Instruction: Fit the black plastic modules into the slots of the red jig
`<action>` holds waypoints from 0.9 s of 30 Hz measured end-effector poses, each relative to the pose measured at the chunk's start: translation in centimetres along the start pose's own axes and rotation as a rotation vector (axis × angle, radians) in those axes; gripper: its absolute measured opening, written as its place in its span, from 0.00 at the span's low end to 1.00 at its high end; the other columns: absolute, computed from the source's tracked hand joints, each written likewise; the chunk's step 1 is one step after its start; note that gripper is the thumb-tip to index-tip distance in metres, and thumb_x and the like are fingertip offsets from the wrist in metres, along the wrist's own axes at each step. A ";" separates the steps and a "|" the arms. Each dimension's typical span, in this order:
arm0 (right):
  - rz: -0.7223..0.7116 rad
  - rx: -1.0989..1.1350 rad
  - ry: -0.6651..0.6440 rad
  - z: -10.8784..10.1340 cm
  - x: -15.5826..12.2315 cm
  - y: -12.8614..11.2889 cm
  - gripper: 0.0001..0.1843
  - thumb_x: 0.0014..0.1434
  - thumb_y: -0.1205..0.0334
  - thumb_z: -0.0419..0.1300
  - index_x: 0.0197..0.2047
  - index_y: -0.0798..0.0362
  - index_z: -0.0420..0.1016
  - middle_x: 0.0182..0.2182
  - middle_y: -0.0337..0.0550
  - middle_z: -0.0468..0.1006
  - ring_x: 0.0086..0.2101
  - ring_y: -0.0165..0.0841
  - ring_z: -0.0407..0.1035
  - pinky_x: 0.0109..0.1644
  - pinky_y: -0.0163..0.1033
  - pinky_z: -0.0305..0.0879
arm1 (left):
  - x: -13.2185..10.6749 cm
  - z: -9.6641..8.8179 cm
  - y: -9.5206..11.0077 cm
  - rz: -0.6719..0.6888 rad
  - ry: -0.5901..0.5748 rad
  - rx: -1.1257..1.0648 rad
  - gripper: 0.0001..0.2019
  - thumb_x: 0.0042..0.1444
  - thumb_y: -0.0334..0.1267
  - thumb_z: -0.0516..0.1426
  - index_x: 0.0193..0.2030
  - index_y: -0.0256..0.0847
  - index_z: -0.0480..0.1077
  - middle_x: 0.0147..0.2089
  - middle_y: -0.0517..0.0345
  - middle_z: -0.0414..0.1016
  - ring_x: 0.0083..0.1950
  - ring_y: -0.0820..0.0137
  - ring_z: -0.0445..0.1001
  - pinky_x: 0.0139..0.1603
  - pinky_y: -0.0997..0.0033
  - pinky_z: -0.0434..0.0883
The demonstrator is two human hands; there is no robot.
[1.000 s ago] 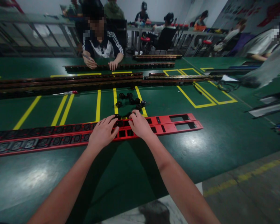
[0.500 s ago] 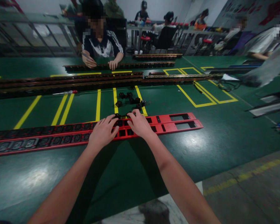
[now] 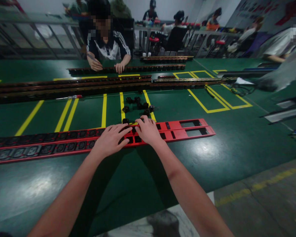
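Two long red strips lie side by side across the green table, their left part filled with black and grey power sockets. Openings show in the strips' right part. My left hand rests on the strips just past the last sockets, palm down, fingers stretched and thumb apart. Close to its right, my right hand bends its fingers and thumb over the rear strip. Something dark shows at those fingertips, too hidden to name. Behind the strips lie several loose black socket pieces, one right by the rear edge.
Long dark rails run across the table's middle, with a red-handled screwdriver before them. Across the table a person's hands rest at another rail. Yellow tape lines mark the tabletop. Another person's sleeve appears at right.
My left hand's fingers have straightened and shifted slightly right, and the black piece behind the strip shows more. My right hand stays nearly in place.
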State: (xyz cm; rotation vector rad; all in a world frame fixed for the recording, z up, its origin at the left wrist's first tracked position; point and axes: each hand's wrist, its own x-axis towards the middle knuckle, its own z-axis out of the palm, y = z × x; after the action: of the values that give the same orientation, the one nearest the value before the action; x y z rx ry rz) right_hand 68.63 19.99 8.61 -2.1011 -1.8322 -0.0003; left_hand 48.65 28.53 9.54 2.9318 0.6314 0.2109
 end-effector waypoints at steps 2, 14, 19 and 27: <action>0.020 0.013 0.028 0.0 0.0 0.1 0.16 0.70 0.59 0.54 0.57 0.52 0.71 0.54 0.52 0.68 0.50 0.44 0.70 0.57 0.54 0.65 | -0.1 -0.2 0.1 0.029 -0.017 0.016 0.25 0.68 0.48 0.47 0.70 0.50 0.63 0.74 0.52 0.61 0.71 0.54 0.62 0.69 0.45 0.60; 0.066 0.137 0.173 0.0 0.2 0.5 0.07 0.65 0.67 0.59 0.46 0.53 0.70 0.51 0.51 0.67 0.44 0.39 0.68 0.46 0.44 0.68 | 0.1 0.1 0.2 0.018 0.028 -0.013 0.24 0.65 0.46 0.52 0.67 0.46 0.67 0.71 0.49 0.65 0.69 0.52 0.65 0.68 0.44 0.62; 0.038 0.248 0.177 -0.1 0.2 0.5 0.08 0.66 0.68 0.57 0.48 0.55 0.70 0.50 0.52 0.70 0.45 0.39 0.69 0.47 0.43 0.69 | 0.1 0.2 0.4 0.019 0.047 0.019 0.23 0.64 0.41 0.52 0.65 0.42 0.69 0.70 0.47 0.67 0.68 0.52 0.67 0.67 0.45 0.64; -0.092 0.198 0.171 -0.1 0.0 0.5 0.16 0.72 0.60 0.52 0.58 0.54 0.74 0.49 0.52 0.76 0.48 0.41 0.69 0.52 0.48 0.67 | 0.2 0.4 0.3 0.012 0.057 0.024 0.24 0.64 0.43 0.52 0.64 0.40 0.70 0.69 0.44 0.67 0.67 0.51 0.67 0.67 0.44 0.64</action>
State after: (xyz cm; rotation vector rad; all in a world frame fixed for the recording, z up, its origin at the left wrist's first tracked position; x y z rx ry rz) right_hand 69.17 19.92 8.53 -1.8237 -1.7488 -0.0201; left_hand 48.98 28.28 9.20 2.9624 0.6288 0.2905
